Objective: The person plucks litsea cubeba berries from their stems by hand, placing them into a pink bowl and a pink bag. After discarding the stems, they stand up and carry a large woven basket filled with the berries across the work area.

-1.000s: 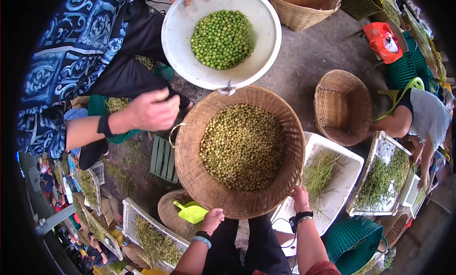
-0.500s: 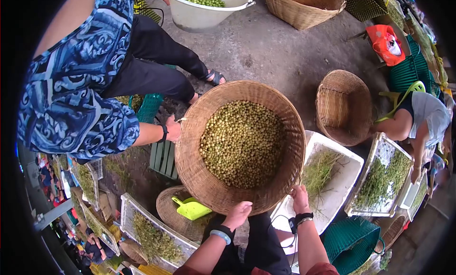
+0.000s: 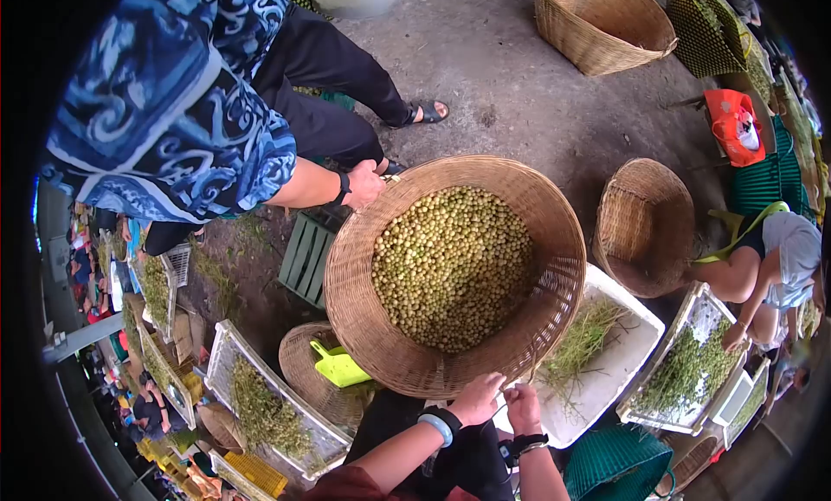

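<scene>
A large round wicker basket (image 3: 450,379) is partly filled with small round yellow-green fruits (image 3: 450,267). My left hand (image 3: 478,400) is at the near rim with its fingers curled against it. Just to the right, my right hand (image 3: 523,407) is closed at the rim, close to a small loop there; its fingertips partly hide the grip. Across the basket, a co-worker's hand (image 3: 365,186) holds the far-left rim.
Wicker baskets (image 3: 645,228) (image 3: 597,33) stand on the concrete floor. A white tray (image 3: 597,397) with stems is at right. A yellow-green scoop (image 3: 340,367) lies in a shallow basket at left. Another person (image 3: 766,267) sits by a tray of greens (image 3: 684,362).
My left hand has slid right along the rim, close to my right hand, which has moved slightly left and down. The basket has shifted right in view; the co-worker leans in nearer.
</scene>
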The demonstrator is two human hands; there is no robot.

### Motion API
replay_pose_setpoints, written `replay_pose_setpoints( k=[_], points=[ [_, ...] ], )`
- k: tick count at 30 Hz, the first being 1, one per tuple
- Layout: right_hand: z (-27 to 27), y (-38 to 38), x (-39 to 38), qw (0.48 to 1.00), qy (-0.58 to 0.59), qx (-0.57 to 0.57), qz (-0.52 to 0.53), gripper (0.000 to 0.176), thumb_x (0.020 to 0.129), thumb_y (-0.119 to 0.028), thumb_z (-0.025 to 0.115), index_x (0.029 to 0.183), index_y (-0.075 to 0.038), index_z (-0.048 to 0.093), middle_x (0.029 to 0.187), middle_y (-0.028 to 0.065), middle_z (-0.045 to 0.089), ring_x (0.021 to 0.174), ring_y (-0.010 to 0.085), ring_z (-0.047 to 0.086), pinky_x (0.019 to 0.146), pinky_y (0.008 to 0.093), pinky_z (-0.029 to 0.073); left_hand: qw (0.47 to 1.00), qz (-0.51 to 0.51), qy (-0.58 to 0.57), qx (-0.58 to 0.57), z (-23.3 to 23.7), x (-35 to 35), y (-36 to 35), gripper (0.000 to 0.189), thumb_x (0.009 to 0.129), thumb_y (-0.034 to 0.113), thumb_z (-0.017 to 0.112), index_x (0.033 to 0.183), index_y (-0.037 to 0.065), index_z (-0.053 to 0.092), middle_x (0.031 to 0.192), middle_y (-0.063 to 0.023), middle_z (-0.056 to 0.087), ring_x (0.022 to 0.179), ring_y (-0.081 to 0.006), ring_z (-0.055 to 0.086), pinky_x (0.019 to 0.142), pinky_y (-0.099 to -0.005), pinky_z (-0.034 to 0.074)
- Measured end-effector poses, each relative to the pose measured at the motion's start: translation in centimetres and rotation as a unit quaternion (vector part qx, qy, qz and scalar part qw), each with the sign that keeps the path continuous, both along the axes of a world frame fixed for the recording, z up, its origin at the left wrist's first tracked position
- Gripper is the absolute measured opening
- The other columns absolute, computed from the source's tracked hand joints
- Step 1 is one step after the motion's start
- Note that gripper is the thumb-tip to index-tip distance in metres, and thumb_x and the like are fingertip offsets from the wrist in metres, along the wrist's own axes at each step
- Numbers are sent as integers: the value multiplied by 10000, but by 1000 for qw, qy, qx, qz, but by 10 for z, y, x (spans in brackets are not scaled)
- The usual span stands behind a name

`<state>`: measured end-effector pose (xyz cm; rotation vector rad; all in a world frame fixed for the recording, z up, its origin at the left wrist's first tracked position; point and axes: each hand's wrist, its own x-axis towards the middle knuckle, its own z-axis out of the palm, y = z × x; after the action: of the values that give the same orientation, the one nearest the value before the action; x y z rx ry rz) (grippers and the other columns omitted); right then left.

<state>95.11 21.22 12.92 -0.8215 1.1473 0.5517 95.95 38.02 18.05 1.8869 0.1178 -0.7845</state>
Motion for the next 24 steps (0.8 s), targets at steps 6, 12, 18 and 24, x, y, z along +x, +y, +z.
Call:
replay_pose_setpoints(
  k=[6,12,18,24],
  points=[
    [48,-4,-13,999,14,33,3,128,802,-96,548,684,-49,530,687,78,557,727,213,535,807,361,437,991,-74,85,-73,-1,-25,-13,554,721,-27,508,1259,94,457,1041,-139,618,976,-310,601,829,-402,474],
    [113,-12,-13,995,-22,20,97,190,895,-241,543,928,-66,609,957,115,627,945,268,580,862,447,454,984,24,100,-145,27,-37,-29,394,716,29,629,1098,113,579,972,-90,612,930,-273,602,800,-376,471],
    [150,-9,-30,986,-24,134,99,178,866,-198,571,929,-37,616,956,124,636,952,253,584,844,401,464,998,-32,12,-58,53,-59,-29,147,733,159,652,866,102,674,956,-108,539,915,-306,532,768,-389,437],
    [188,21,-34,959,-124,111,229,128,819,-60,589,899,38,611,924,145,635,912,219,592,788,300,466,996,-70,-41,42,104,-50,19,182,706,177,611,858,84,649,914,-86,598,901,-323,550,788,-431,431]
  ],
)
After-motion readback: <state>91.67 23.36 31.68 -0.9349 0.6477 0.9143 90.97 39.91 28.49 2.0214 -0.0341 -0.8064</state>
